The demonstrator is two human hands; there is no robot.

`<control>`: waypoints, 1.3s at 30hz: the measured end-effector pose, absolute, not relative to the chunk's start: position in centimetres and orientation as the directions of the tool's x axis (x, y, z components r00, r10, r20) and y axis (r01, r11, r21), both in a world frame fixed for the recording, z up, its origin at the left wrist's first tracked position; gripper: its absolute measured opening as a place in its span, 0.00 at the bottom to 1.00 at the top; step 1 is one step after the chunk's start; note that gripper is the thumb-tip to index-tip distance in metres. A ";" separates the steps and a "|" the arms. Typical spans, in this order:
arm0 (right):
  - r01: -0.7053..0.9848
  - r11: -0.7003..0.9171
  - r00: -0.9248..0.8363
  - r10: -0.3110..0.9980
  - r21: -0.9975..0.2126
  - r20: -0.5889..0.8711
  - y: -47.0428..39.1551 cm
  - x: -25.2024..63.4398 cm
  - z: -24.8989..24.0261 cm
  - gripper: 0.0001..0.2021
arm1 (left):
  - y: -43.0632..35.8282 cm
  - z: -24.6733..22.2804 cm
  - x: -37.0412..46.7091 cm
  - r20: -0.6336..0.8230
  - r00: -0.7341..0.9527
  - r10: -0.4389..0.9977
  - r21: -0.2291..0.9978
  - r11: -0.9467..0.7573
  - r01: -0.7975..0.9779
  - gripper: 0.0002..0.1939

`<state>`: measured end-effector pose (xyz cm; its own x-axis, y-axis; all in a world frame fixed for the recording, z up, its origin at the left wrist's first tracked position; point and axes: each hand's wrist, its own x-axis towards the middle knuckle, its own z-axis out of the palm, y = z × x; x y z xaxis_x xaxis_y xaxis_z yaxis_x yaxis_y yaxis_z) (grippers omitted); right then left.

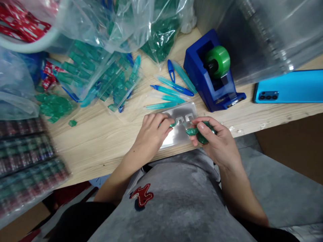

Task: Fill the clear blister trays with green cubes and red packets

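Note:
A clear plastic tray (pixel 168 143) with moulded recesses lies by the table's front edge. Over its left part is my left hand (pixel 154 129), fingers bent and pinched on a small green translucent piece (pixel 173 124), mostly hidden by the fingertips. At the tray's right side my right hand (pixel 217 139) is closed around several green translucent pieces (pixel 205 134). One more green piece (pixel 191 131) shows at its thumb and fingertips. What exactly these green pieces are, I cannot make out.
Behind the tray lie several teal and blue pen-shaped plastic pieces (pixel 171 90). A blue tape dispenser (pixel 199 74) stands right of them, then a blue phone (pixel 297 89). Bags of green parts (pixel 88 67), a loose green heap (pixel 57 106) and stacked filled packs (pixel 27 154) occupy the left.

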<state>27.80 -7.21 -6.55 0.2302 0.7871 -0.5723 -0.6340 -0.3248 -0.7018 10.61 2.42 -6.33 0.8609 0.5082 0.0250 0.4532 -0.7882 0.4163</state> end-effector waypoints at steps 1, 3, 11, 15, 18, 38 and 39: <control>-0.637 -0.315 0.238 0.788 -0.704 -0.568 -7.3 27.8 -6.6 0.14 | 2.4 -6.3 10.7 0.005 0.863 0.505 0.412 -0.788 0.458 0.10; -0.658 -0.305 0.228 0.790 -0.688 -0.569 -7.4 27.8 -6.6 0.14 | 2.3 -6.3 10.7 -0.020 0.871 0.491 0.412 -0.790 0.455 0.11; -0.730 -0.318 0.104 0.823 -0.605 -0.558 -7.3 27.5 -5.9 0.13 | 1.3 -4.8 10.6 0.047 0.775 0.630 0.774 -0.513 0.371 0.11; -0.683 -0.287 0.119 0.864 -0.672 -0.490 -7.2 27.2 -5.7 0.12 | 1.0 -4.1 11.1 0.032 0.728 0.685 0.897 -0.341 0.282 0.06; -0.676 -0.270 0.120 0.878 -0.686 -0.464 -7.3 27.0 -5.4 0.12 | 1.0 -3.9 11.6 -0.007 0.700 0.714 0.937 -0.239 0.254 0.02; -0.177 -0.264 0.014 0.963 -0.948 -0.271 -8.1 27.4 -5.0 0.05 | 1.4 -3.7 10.2 -0.174 0.799 0.575 0.980 0.026 0.195 0.04; -0.179 -0.269 0.038 0.959 -0.946 -0.280 -8.2 27.2 -5.2 0.04 | 1.4 -3.8 10.2 -0.184 0.786 0.590 0.977 0.025 0.210 0.04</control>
<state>27.21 -8.22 -5.22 0.0375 0.9592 -0.2801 -0.1792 -0.2693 -0.9462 10.16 1.41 -3.76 0.7864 0.5897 -0.1838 0.2099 0.0247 0.9774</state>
